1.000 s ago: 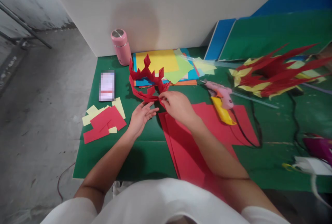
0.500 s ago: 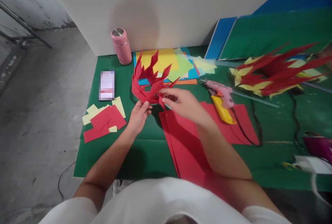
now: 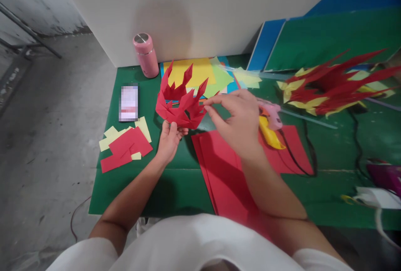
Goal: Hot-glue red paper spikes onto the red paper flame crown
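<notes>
A red folded-paper crown (image 3: 175, 114) with several pointed spikes is held just above the green table. My left hand (image 3: 169, 142) grips its lower front edge, thumb in front and the other fingers partly hidden underneath. At the crown's right side, the thumb and index fingertip of my right hand (image 3: 239, 120) pinch its paper edge. Below my right forearm lie red paper sheets (image 3: 216, 170). A pink glue gun (image 3: 271, 112) and a yellow-handled tool (image 3: 271, 134) rest just beyond my right hand, which partly covers the glue gun.
A pink bottle (image 3: 146, 57) and a phone (image 3: 128, 103) stand and lie at the left, near red and pale yellow paper pieces (image 3: 125, 147). Coloured sheets (image 3: 188, 72) lie behind the crown. A red-and-yellow paper crown (image 3: 326, 87) sits at the right, with black cords (image 3: 308, 149) nearby.
My right hand has moved right and slightly up, its fingers now at the crown's right edge. The crown has turned and shifted a little left in my left hand.
</notes>
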A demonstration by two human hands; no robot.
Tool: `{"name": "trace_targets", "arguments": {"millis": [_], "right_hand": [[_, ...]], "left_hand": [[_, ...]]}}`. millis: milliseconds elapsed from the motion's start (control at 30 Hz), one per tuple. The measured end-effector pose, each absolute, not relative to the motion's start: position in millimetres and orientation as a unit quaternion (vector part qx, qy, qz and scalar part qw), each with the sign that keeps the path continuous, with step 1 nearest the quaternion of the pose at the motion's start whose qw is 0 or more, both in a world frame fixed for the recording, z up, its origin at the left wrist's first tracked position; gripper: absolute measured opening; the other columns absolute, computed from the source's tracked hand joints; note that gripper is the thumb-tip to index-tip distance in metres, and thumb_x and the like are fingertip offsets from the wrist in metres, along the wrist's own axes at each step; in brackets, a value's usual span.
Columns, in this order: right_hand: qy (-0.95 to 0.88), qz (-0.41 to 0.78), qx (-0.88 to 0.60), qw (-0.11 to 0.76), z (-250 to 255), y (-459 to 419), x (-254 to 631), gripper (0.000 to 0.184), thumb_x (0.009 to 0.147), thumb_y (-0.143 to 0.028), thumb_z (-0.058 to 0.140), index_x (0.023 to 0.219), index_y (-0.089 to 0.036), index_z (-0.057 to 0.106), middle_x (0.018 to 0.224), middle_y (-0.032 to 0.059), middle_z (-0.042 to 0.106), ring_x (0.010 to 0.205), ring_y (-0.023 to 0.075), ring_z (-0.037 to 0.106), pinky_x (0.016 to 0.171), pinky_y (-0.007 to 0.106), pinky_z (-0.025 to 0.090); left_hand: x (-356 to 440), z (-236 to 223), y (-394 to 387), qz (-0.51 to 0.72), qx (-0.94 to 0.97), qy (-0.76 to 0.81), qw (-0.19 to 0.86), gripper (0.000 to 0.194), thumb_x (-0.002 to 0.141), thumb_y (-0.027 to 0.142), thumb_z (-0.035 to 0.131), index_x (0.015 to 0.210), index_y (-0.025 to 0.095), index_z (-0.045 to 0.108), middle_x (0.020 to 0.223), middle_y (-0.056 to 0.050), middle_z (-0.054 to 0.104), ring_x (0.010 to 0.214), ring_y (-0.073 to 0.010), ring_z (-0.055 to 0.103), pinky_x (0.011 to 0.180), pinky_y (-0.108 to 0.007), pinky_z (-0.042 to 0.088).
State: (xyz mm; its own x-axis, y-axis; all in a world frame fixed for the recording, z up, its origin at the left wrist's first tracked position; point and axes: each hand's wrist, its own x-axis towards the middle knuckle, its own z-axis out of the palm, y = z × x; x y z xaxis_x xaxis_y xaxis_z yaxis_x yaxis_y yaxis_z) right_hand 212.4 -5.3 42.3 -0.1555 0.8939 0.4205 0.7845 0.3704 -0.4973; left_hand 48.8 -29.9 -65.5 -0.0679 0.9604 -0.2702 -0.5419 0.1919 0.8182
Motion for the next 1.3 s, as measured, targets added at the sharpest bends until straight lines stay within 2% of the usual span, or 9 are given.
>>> {"name": "trace_targets", "arguments": {"millis": [133, 267, 367, 467, 633, 833, 1100, 1300], "right_hand": [[-0.77, 0.076, -0.555, 0.306, 39, -4, 209, 0.019, 0.095, -0.029, 0.055, 0.089, -0.027, 0.072, 0.091, 0.0057, 0.075, 0.104, 0.0318, 0.06, 0.094, 0.053, 0.036], [-0.781, 0.065, -0.549, 0.291, 37, -4, 207, 0.018, 0.095, -0.027, 0.055, 0.088, -0.027, 0.072, 0.093, 0.0064, 0.073, 0.11, 0.0318, 0.06, 0.1, 0.055, 0.031], [-0.784, 0.05, -0.549, 0.286, 34, -4, 205, 0.02, 0.096, -0.027, 0.053, 0.09, -0.026, 0.073, 0.089, 0.0072, 0.072, 0.105, 0.0307, 0.061, 0.095, 0.052, 0.034], [-0.794, 0.056, -0.538, 0.277, 28, -5, 201, 0.023, 0.097, -0.028, 0.051, 0.093, -0.024, 0.074, 0.079, 0.0067, 0.071, 0.091, 0.027, 0.062, 0.081, 0.042, 0.041], [-0.787, 0.08, -0.545, 0.279, 17, -10, 194, 0.023, 0.098, -0.028, 0.049, 0.096, -0.024, 0.072, 0.083, 0.003, 0.076, 0.075, 0.0207, 0.066, 0.065, 0.031, 0.04], [-0.781, 0.116, -0.545, 0.282, 15, -9, 193, 0.019, 0.095, -0.025, 0.052, 0.095, -0.022, 0.071, 0.084, 0.002, 0.077, 0.064, 0.0179, 0.065, 0.061, 0.029, 0.039], [-0.773, 0.149, -0.543, 0.291, 16, -9, 194, 0.015, 0.093, -0.024, 0.055, 0.094, -0.023, 0.07, 0.086, 0.0017, 0.077, 0.067, 0.0178, 0.066, 0.063, 0.029, 0.04], [-0.777, 0.159, -0.531, 0.298, 15, -8, 194, 0.015, 0.093, -0.023, 0.055, 0.094, -0.022, 0.07, 0.084, 0.0013, 0.077, 0.067, 0.0171, 0.066, 0.062, 0.028, 0.041]], "left_hand": [[50, -65, -31, 0.593, 0.253, 0.426, 0.634, 0.054, 0.07, 0.062, 0.081, 0.091, 0.024, 0.048, 0.079, 0.004, 0.066, 0.069, -0.0106, 0.066, 0.071, -0.027, 0.053], [49, -63, -31, 0.596, 0.26, 0.426, 0.629, 0.056, 0.063, 0.05, 0.09, 0.095, 0.024, 0.054, 0.083, 0.005, 0.067, 0.071, -0.0083, 0.064, 0.072, -0.024, 0.051], [48, -64, -31, 0.592, 0.261, 0.436, 0.626, 0.053, 0.06, 0.04, 0.093, 0.097, 0.022, 0.06, 0.083, 0.004, 0.068, 0.071, -0.008, 0.061, 0.072, -0.023, 0.05], [47, -67, -30, 0.588, 0.244, 0.458, 0.621, 0.04, 0.064, 0.035, 0.09, 0.089, 0.021, 0.061, 0.077, 0.004, 0.066, 0.067, -0.0074, 0.059, 0.071, -0.023, 0.049], [48, -69, -29, 0.586, 0.238, 0.465, 0.619, 0.029, 0.07, 0.029, 0.085, 0.086, 0.021, 0.062, 0.074, 0.005, 0.064, 0.064, -0.007, 0.057, 0.068, -0.023, 0.048], [47, -69, -31, 0.579, 0.245, 0.45, 0.634, 0.026, 0.072, 0.025, 0.084, 0.087, 0.021, 0.062, 0.076, 0.004, 0.066, 0.067, -0.0083, 0.058, 0.07, -0.024, 0.048], [47, -67, -31, 0.574, 0.243, 0.448, 0.641, 0.021, 0.076, 0.021, 0.08, 0.09, 0.021, 0.063, 0.081, 0.003, 0.067, 0.067, -0.0075, 0.058, 0.071, -0.024, 0.048], [47, -64, -31, 0.58, 0.221, 0.429, 0.657, 0.031, 0.069, 0.025, 0.087, 0.089, 0.021, 0.064, 0.077, 0.005, 0.068, 0.065, -0.0072, 0.059, 0.068, -0.023, 0.049]]}}
